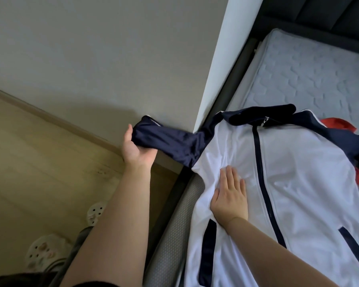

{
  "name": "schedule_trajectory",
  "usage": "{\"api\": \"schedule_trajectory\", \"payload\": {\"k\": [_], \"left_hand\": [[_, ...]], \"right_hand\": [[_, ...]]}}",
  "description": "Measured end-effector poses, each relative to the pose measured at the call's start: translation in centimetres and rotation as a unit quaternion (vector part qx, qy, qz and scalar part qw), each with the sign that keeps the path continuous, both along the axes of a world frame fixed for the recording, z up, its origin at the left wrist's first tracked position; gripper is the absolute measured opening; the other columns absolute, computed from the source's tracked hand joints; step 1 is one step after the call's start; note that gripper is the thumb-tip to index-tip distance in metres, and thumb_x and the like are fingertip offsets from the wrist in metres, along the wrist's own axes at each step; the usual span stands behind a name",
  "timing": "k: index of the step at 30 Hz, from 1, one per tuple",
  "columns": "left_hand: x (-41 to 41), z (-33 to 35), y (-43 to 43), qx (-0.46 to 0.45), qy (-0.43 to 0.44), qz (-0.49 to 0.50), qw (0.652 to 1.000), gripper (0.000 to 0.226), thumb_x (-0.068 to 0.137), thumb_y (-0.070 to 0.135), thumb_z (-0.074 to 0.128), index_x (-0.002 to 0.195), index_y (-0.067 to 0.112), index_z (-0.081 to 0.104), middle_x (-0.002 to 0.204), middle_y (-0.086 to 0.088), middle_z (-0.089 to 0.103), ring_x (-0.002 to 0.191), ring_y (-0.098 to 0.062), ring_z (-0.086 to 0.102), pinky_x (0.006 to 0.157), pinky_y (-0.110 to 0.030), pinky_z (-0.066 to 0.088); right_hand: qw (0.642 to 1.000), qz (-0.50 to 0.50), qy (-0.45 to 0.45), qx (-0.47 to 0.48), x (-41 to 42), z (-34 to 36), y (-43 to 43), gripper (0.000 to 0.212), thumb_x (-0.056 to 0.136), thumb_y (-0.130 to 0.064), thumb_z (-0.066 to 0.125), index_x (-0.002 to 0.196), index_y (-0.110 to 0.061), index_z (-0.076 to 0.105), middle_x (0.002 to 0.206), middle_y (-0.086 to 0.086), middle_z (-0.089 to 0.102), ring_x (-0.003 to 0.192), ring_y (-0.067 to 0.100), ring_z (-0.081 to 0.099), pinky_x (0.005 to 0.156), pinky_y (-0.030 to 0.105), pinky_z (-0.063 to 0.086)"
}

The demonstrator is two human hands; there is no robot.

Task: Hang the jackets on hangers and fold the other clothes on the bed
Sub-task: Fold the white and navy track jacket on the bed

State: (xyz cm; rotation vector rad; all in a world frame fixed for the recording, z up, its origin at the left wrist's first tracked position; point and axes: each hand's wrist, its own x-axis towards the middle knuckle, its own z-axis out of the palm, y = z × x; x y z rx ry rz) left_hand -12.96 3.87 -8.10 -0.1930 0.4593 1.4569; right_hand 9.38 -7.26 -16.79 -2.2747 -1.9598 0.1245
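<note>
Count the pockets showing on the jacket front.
2: one navy-trimmed pocket on the jacket panel nearer the bed edge, the other pocket across the zip on the far panel. More may be hidden.

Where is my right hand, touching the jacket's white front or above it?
Touching: the head view shows the right hand flat on the jacket, fingers straight.

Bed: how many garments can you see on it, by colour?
white-and-navy zip jacket: 1
red garment, mostly hidden under the jacket: 1
Total: 2
</note>
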Motion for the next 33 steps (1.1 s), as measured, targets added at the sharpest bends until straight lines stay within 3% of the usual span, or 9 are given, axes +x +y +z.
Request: {"api": "schedule_trajectory", "payload": {"k": [5, 9, 13, 16, 19, 22, 26, 30, 33], "left_hand": [[0.3, 1.8, -1.2, -0.025, 0.058, -0.007, 0.998, 0.044, 0.103, 0.029, 0.028, 0.133, 0.002, 0.046, 0.128, -0.020, 0.056, 0.116, -0.034, 0.055, 0.093, -0.045, 0.044], [2.2, 3.4, -2.2, -0.096, 0.369, 0.043, 0.923, 0.038, 0.100, 0.012, 0.038, 0.137, 0.002, 0.039, 0.135, -0.017, 0.049, 0.123, -0.033, 0.049, 0.101, -0.039, 0.040], [7.2, 5.2, -6.3, 0.092, 0.806, 0.041, 0.583, 0.035, 0.085, -0.006, 0.051, 0.119, -0.002, 0.055, 0.119, -0.025, 0.056, 0.109, -0.041, 0.053, 0.086, -0.029, 0.040], [10.9, 2.9, -11.8, 0.423, 0.882, 0.034, 0.206, 0.028, 0.059, -0.004, 0.068, 0.083, 0.008, 0.072, 0.084, -0.019, 0.066, 0.079, -0.039, 0.062, 0.079, -0.041, 0.051], [12.1, -1.8, -16.6, 0.470, 0.856, -0.216, 0.030, 0.049, 0.087, 0.009, 0.047, 0.136, 0.017, 0.047, 0.148, -0.015, 0.035, 0.140, -0.034, 0.023, 0.113, -0.055, 0.010], [11.7, -3.6, -17.4, 0.420, 0.860, -0.289, 0.016, 0.061, 0.092, 0.014, 0.041, 0.149, 0.021, 0.020, 0.159, -0.004, 0.002, 0.145, -0.024, -0.009, 0.114, -0.049, -0.005], [11.5, -3.1, -17.6, 0.352, 0.887, -0.286, 0.083, 0.053, 0.093, 0.019, 0.041, 0.144, 0.021, 0.029, 0.157, 0.001, 0.012, 0.146, -0.019, -0.003, 0.115, -0.046, -0.001], [11.3, -2.7, -18.6, 0.299, 0.910, -0.258, 0.125, 0.062, 0.090, 0.019, 0.045, 0.148, 0.022, 0.023, 0.137, 0.001, 0.036, 0.135, -0.021, 0.023, 0.114, -0.040, 0.014], [11.3, -2.3, -19.6, 0.328, 0.912, -0.227, 0.094, 0.059, 0.088, 0.019, 0.048, 0.145, 0.024, 0.032, 0.120, 0.003, 0.043, 0.118, -0.019, 0.038, 0.113, -0.040, 0.015]], "right_hand": [[0.992, 0.010, 0.089, -0.090, 0.6, 1.5, 1.3, 0.065, 0.093, -0.025, 0.032, 0.151, -0.014, 0.006, 0.159, -0.001, 0.000, 0.145, 0.009, -0.006, 0.116, 0.031, -0.007], [0.916, -0.075, 0.371, -0.130, 2.3, 5.5, 2.1, 0.053, 0.090, -0.014, 0.048, 0.142, -0.021, 0.038, 0.151, -0.002, 0.032, 0.137, 0.020, 0.032, 0.115, 0.039, 0.024], [0.670, -0.150, 0.716, -0.128, 5.8, 9.0, 0.6, 0.032, 0.088, -0.013, 0.048, 0.119, -0.008, 0.058, 0.114, 0.008, 0.066, 0.100, 0.017, 0.065, 0.089, 0.033, 0.048], [0.498, -0.225, 0.837, -0.025, 10.6, 10.0, -2.3, 0.037, 0.096, -0.031, 0.036, 0.114, -0.005, 0.055, 0.108, 0.017, 0.068, 0.099, 0.026, 0.065, 0.091, 0.043, 0.043], [0.360, -0.260, 0.891, 0.092, 15.7, 10.3, -6.0, 0.052, 0.094, -0.044, 0.038, 0.115, -0.001, 0.057, 0.113, 0.024, 0.063, 0.105, 0.038, 0.060, 0.096, 0.052, 0.041], [0.387, -0.260, 0.880, 0.093, 18.4, 10.8, -8.3, 0.055, 0.075, -0.045, 0.055, 0.108, -0.003, 0.065, 0.113, 0.023, 0.062, 0.091, 0.038, 0.067, 0.080, 0.054, 0.052], [0.404, -0.276, 0.869, 0.071, 20.0, 10.3, -10.5, 0.050, 0.099, -0.046, 0.026, 0.132, -0.012, 0.042, 0.137, 0.015, 0.050, 0.115, 0.032, 0.053, 0.096, 0.052, 0.036], [0.407, -0.296, 0.864, -0.005, 20.5, 10.1, -11.6, 0.059, 0.087, -0.057, 0.048, 0.119, -0.007, 0.048, 0.121, 0.022, 0.061, 0.111, 0.038, 0.060, 0.089, 0.057, 0.044], [0.521, -0.288, 0.796, -0.112, 21.1, 10.4, -12.4, 0.053, 0.080, -0.037, 0.062, 0.121, -0.005, 0.055, 0.121, 0.016, 0.063, 0.106, 0.032, 0.064, 0.088, 0.046, 0.047]]}}
